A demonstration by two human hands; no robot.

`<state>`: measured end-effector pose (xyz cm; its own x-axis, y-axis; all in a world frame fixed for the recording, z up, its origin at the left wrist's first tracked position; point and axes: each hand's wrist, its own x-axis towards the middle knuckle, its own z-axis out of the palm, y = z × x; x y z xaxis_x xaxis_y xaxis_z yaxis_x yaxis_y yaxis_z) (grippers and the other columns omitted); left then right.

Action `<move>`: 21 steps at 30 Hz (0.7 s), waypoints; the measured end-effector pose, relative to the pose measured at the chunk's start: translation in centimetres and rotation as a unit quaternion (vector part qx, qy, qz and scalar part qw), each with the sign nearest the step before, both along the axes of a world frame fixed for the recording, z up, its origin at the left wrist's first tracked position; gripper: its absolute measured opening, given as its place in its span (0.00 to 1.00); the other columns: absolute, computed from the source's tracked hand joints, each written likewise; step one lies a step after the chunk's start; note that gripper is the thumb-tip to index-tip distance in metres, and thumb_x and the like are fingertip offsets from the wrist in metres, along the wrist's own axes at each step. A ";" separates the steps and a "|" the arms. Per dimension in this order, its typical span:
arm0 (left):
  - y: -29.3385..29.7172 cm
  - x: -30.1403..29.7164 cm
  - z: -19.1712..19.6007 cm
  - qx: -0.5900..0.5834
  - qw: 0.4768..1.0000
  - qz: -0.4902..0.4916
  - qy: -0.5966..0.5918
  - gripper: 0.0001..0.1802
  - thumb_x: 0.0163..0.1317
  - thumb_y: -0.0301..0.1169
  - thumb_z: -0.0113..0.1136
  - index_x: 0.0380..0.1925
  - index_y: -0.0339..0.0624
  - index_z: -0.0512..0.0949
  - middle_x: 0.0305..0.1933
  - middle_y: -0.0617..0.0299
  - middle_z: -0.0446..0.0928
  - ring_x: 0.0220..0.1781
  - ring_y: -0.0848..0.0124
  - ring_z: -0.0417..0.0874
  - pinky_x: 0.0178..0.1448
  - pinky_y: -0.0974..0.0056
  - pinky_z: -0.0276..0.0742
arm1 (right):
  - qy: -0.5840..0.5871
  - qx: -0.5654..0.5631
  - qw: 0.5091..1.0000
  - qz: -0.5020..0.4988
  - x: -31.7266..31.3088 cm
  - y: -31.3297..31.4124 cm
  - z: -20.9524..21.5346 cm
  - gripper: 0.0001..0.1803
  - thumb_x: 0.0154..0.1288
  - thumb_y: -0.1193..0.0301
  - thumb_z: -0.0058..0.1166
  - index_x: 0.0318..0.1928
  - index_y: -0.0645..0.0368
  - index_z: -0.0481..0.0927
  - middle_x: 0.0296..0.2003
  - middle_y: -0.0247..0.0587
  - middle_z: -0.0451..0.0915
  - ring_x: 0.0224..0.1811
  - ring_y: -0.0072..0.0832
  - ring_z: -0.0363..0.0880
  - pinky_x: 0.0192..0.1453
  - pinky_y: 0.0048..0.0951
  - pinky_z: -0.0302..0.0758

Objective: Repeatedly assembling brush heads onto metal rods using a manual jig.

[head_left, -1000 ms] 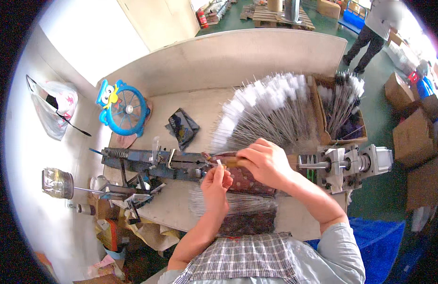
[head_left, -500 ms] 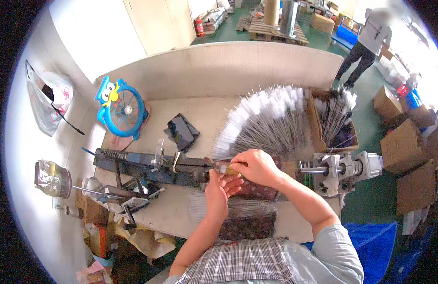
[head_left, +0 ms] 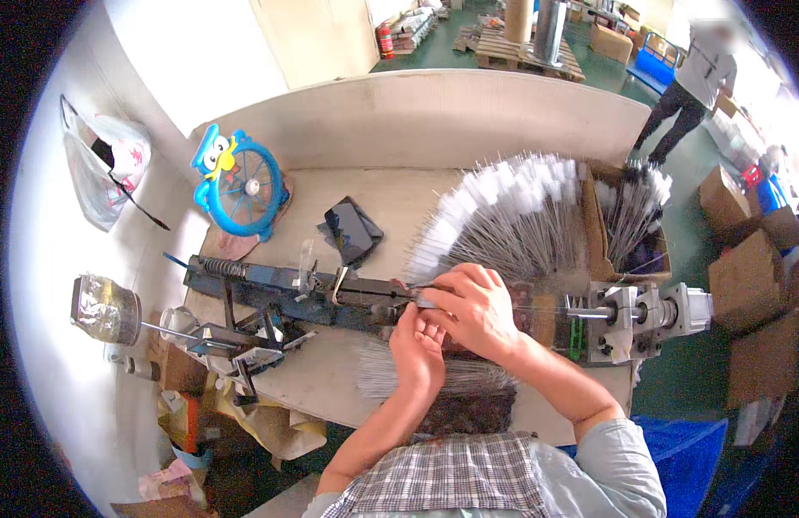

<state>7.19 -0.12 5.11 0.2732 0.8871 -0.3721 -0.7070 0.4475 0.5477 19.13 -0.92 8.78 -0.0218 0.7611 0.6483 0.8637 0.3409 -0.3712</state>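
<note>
My right hand (head_left: 475,312) is closed in a pinch at the right end of a long black metal fixture (head_left: 283,281). A small pale piece shows at its fingertips, too small to name. Just below, my left hand (head_left: 419,352) has its fingers curled in and its thumb up, close to the same spot; what it grips, if anything, is hidden. Beyond the hands a wide fan of white-tipped wire brushes (head_left: 494,216) lies on the table. Under my wrists lies a bundle of thin wires (head_left: 382,369). Right of my hands stands a motor-driven metal spindle (head_left: 619,312).
A cardboard box (head_left: 600,233) of brushes stands at the back right. A blue toy-like fan (head_left: 244,190) and a dark folded pouch (head_left: 352,231) sit at the back left. Metal brackets (head_left: 244,341) jut toward me on the left. A person (head_left: 697,82) stands beyond the table.
My right hand has turned, its fingers now bent down over the fixture's end, covering the small yellowish-white piece seen before. My left fingers have curled in more. The whole view has shifted slightly.
</note>
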 end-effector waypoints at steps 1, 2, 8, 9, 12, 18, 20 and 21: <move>0.0 0.0 -0.1 0.006 1.000 0.014 0.016 0.09 0.67 0.35 0.46 0.39 0.41 0.70 0.41 0.64 0.75 0.46 0.73 0.76 0.52 0.67 0.71 | -0.008 0.002 1.000 0.013 0.0 -0.1 0.0 0.14 0.42 0.66 0.63 0.34 0.50 0.82 0.36 0.29 0.78 0.44 0.31 0.74 0.45 0.34 0.69; -0.2 0.0 -0.1 0.013 0.999 0.028 0.032 0.08 0.66 0.33 0.48 0.40 0.41 0.70 0.42 0.63 0.74 0.46 0.73 0.76 0.52 0.67 0.71 | -0.016 0.004 1.000 0.026 0.0 -0.2 -0.1 0.14 0.43 0.66 0.63 0.34 0.48 0.82 0.36 0.29 0.78 0.44 0.31 0.74 0.46 0.34 0.69; -0.1 0.7 0.2 0.033 0.998 0.030 0.044 0.08 0.61 0.25 0.52 0.40 0.39 0.69 0.42 0.60 0.74 0.44 0.71 0.76 0.51 0.66 0.72 | -0.011 0.005 1.000 0.019 1.3 -0.7 -1.2 0.11 0.44 0.65 0.62 0.33 0.47 0.83 0.36 0.29 0.78 0.46 0.31 0.73 0.48 0.34 0.70; -0.5 0.6 0.1 0.029 0.998 0.031 0.038 0.08 0.60 0.24 0.53 0.40 0.39 0.69 0.42 0.60 0.74 0.43 0.71 0.76 0.51 0.65 0.72 | -0.014 0.005 1.000 0.023 1.7 -1.1 -0.9 0.11 0.43 0.65 0.63 0.32 0.48 0.83 0.36 0.30 0.78 0.45 0.31 0.74 0.47 0.34 0.71; -0.4 0.9 0.3 0.027 0.998 0.031 0.044 0.08 0.60 0.24 0.53 0.40 0.39 0.69 0.42 0.60 0.74 0.42 0.71 0.77 0.51 0.66 0.72 | -0.013 -0.012 0.999 0.036 2.3 -1.3 -0.1 0.12 0.43 0.66 0.63 0.33 0.48 0.83 0.36 0.30 0.78 0.45 0.32 0.74 0.47 0.33 0.71; -0.1 0.4 -0.2 -0.001 0.999 0.037 0.037 0.07 0.63 0.31 0.49 0.37 0.40 0.71 0.41 0.62 0.74 0.44 0.73 0.76 0.50 0.67 0.73 | 0.011 -0.015 0.999 0.050 0.7 -0.4 -0.4 0.14 0.43 0.67 0.63 0.35 0.50 0.83 0.37 0.32 0.79 0.45 0.33 0.74 0.47 0.34 0.71; -0.1 0.4 0.3 -0.016 0.999 0.030 -0.002 0.07 0.64 0.30 0.49 0.38 0.40 0.71 0.40 0.63 0.75 0.43 0.75 0.76 0.49 0.68 0.72 | 0.015 -0.024 0.998 0.059 0.6 0.0 -0.9 0.14 0.43 0.68 0.63 0.35 0.51 0.83 0.38 0.32 0.79 0.45 0.34 0.74 0.47 0.34 0.72; -0.4 0.2 0.4 -0.031 0.998 0.024 -0.039 0.07 0.65 0.30 0.48 0.39 0.41 0.72 0.39 0.64 0.75 0.42 0.76 0.75 0.47 0.70 0.72 | 0.014 -0.028 0.997 0.064 0.6 -0.1 -0.8 0.14 0.43 0.68 0.63 0.35 0.51 0.83 0.38 0.32 0.79 0.45 0.34 0.74 0.47 0.34 0.72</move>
<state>7.40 -0.53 5.56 0.2608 0.8762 -0.4054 -0.7681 0.4427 0.4626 19.73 -1.05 7.97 -0.1040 0.7881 0.6067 0.8030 0.4265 -0.4163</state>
